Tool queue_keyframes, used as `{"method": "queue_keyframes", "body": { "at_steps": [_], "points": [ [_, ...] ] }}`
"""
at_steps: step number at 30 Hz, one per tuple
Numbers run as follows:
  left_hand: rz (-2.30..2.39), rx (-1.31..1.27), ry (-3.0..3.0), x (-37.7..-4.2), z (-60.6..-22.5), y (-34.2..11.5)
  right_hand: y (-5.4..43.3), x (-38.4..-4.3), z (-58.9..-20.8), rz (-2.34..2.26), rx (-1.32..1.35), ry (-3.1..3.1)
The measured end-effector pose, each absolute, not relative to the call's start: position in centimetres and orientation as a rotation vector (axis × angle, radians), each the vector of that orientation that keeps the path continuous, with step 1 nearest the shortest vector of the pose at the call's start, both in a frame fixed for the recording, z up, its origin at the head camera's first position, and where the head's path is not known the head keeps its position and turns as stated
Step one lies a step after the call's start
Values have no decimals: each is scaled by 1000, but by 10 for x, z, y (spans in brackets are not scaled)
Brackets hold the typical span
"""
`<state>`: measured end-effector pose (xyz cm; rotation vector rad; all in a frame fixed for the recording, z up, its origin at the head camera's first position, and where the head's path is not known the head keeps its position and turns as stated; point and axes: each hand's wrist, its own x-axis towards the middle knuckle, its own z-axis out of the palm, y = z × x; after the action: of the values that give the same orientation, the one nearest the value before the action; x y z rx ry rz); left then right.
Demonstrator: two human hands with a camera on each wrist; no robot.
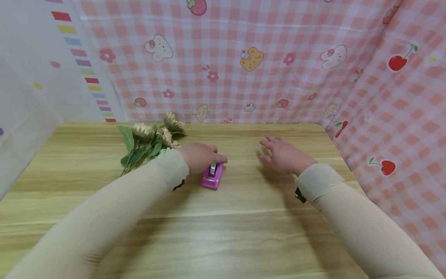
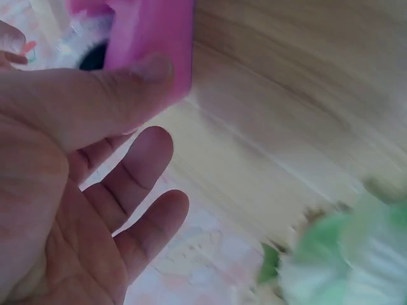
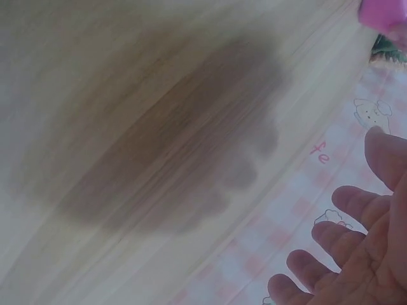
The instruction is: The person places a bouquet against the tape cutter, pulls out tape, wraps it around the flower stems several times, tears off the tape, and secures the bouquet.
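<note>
A magenta tape dispenser [image 1: 210,183], its shiny roll showing in the middle, is at the centre of the wooden table. My left hand [image 1: 198,157] holds it by its far part. In the left wrist view the thumb lies along the pink side of the dispenser [image 2: 166,35], while two other fingers stick out free of it. My right hand [image 1: 287,155] hovers over the table to the right of the dispenser, holding nothing. Its fingers [image 3: 340,241] are spread and slightly bent in the right wrist view, with a shadow on the wood beside them.
Pale artificial flowers [image 1: 142,133] with green leaves lie on the table just left of my left hand. A pink checked cloth [image 1: 223,58] hangs behind the wooden table [image 1: 223,232] and along its right side. White cloth [image 1: 28,77] covers the left side.
</note>
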<state>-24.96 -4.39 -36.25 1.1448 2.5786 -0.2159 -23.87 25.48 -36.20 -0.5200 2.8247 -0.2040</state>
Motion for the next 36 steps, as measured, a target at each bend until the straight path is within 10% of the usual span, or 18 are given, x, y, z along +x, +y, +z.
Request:
{"method": "queue_keyframes", "body": {
  "at_steps": [36],
  "points": [
    [-44,796,2793,-217,-382,-88,253,-255,-379,-124,-528,2860]
  ]
}}
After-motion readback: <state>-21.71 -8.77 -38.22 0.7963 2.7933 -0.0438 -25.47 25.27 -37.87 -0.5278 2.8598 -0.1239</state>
